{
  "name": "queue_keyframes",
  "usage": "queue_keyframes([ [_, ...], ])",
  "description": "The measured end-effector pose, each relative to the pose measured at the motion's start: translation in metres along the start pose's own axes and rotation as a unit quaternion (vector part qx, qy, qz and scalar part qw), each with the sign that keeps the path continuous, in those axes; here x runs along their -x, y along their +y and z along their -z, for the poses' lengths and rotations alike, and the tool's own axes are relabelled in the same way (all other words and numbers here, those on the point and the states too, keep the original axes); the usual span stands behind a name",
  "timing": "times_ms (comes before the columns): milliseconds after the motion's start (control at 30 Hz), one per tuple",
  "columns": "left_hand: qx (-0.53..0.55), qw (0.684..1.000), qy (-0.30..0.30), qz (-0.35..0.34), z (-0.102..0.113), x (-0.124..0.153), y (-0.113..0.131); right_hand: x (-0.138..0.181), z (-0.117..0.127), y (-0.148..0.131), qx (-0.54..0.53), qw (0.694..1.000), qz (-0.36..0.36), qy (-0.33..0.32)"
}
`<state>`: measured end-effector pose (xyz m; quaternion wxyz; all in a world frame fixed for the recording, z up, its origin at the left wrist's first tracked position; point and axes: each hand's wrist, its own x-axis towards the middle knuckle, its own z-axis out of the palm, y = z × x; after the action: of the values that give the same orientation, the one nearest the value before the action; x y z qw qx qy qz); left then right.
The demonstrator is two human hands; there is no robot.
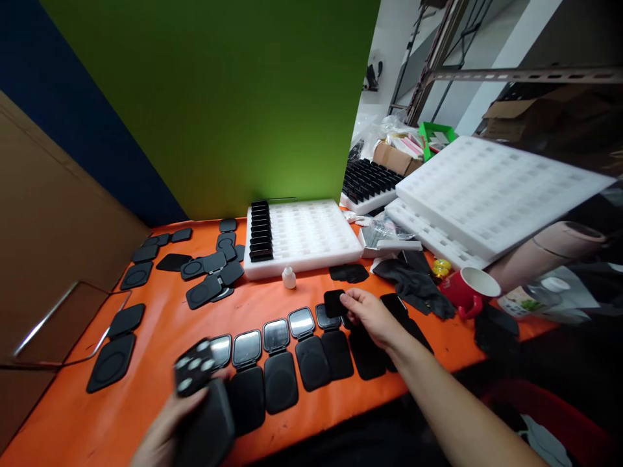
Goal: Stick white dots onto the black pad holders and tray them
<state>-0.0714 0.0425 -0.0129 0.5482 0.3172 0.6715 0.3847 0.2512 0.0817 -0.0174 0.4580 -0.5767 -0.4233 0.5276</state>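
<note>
My left hand (163, 418), blurred, grips a black two-panel folding pad (207, 415); several white dots show on its smaller upper panel. Between thumb and fingers of my right hand (365, 314) is a small black square plate (334, 303), held over the right part of a row. That row consists of several open black folding pads (281, 383) laid side by side. Their small upper panels have shiny recessed faces, such as the glossy square (276, 335), and some larger lower panels carry a round ring. My right forearm partly hides the pads at the right end.
Behind the row stand a white foam tray (316, 266) with black pieces in its left column and a small white bottle (289, 278). More black pads (204, 292) lie left. A red mug (470, 292), dark gloves (413, 282) and stacked foam trays (487, 194) are right.
</note>
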Motion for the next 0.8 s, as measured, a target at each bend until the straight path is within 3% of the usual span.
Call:
queue_keyframes([
  [67, 0.083, 0.989, -0.111, 0.043, -0.041, 0.016, 0.01, 0.013, -0.026, -0.005, -0.05, 0.998, -0.003, -0.03],
  [133, 0.112, 0.98, -0.166, 0.0, -0.073, 0.027, 0.016, 0.025, -0.048, -0.012, -0.08, 0.995, -0.006, -0.06],
  [233, 0.096, 0.97, -0.22, -0.041, -0.096, 0.035, 0.016, 0.038, -0.069, -0.02, -0.122, 0.988, -0.013, -0.098],
  [367, 0.072, 0.969, -0.232, -0.055, -0.096, 0.037, 0.004, 0.046, -0.079, -0.02, -0.087, 0.989, -0.005, -0.118],
  [467, 0.061, 0.967, -0.238, -0.073, -0.094, 0.037, -0.004, 0.048, -0.083, -0.015, -0.025, 0.994, 0.007, -0.104],
  [800, 0.059, 0.967, -0.234, -0.082, -0.095, 0.039, -0.007, 0.053, -0.089, -0.012, 0.0, 0.998, 0.005, -0.06],
])
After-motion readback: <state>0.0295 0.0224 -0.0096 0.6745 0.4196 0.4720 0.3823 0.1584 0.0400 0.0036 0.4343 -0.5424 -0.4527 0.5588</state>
